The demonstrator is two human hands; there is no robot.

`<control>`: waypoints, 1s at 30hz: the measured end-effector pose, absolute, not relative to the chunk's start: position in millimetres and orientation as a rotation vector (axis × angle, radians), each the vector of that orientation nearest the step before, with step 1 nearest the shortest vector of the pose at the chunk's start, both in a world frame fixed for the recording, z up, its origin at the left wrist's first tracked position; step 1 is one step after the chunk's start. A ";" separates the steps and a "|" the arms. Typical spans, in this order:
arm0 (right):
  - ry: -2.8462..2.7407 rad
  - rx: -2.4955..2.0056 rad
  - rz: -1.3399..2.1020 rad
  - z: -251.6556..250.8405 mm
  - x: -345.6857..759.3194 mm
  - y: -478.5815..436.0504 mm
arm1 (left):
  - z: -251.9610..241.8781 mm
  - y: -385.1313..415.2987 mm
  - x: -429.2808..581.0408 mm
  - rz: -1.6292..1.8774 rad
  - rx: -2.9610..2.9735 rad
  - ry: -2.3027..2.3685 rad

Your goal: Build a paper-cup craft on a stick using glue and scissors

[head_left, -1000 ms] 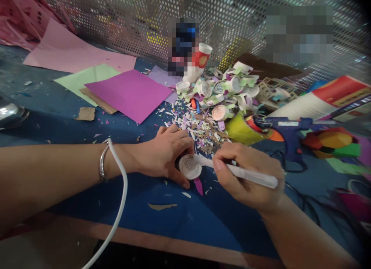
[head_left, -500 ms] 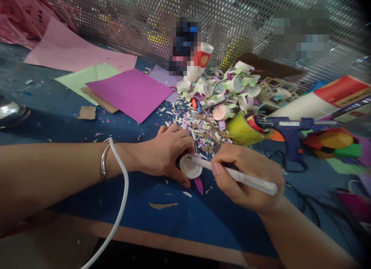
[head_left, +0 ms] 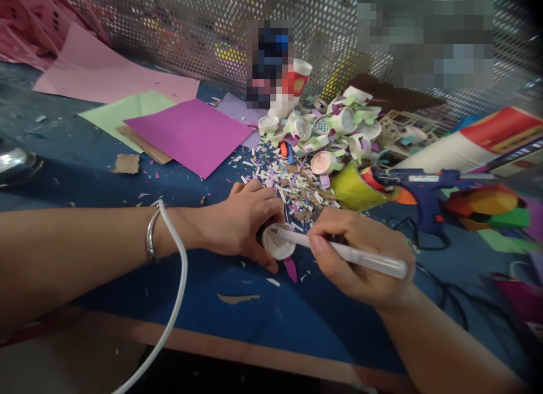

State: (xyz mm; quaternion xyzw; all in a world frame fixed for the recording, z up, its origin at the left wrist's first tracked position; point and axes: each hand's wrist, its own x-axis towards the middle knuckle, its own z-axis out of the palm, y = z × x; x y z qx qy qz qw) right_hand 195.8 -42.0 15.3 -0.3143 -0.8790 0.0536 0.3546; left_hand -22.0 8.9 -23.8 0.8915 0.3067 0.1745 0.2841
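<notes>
My left hand (head_left: 250, 224) is closed around a small white paper disc (head_left: 278, 248) with a raised rim and a drawn grid on its face, thumb at the near side and fingers at the far side. A purple paper strip (head_left: 291, 269) sticks out below the disc. In my right hand (head_left: 365, 252) is a white pen (head_left: 369, 259), gripped between thumb and fingers. Its tip reaches the disc's face over the grid lines. Beyond my hands, several similar discs with green and purple paper tabs form a pile (head_left: 324, 128).
Paper scraps (head_left: 292, 184) cover the blue table (head_left: 237, 332) beyond my hands. Coloured sheets, among them a purple one (head_left: 190, 136), lie to the left. A glue gun (head_left: 424, 193) with a black cable lies right, beside a yellow roll (head_left: 360, 187). A perforated metal screen (head_left: 178, 31) stands behind.
The pen's tip has shifted very slightly on the disc's face, and my right hand has moved a little with it. My left hand keeps its hold.
</notes>
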 end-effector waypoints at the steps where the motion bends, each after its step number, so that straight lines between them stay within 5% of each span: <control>1: -2.268 -0.815 0.146 15.6 196.0 -42.3 | -23.5 8.9 -22.0 0.464 2.386 0.820; 30: -2.261 -0.934 0.307 21.3 195.1 -41.8 | -19.4 8.3 -21.8 0.396 2.406 0.846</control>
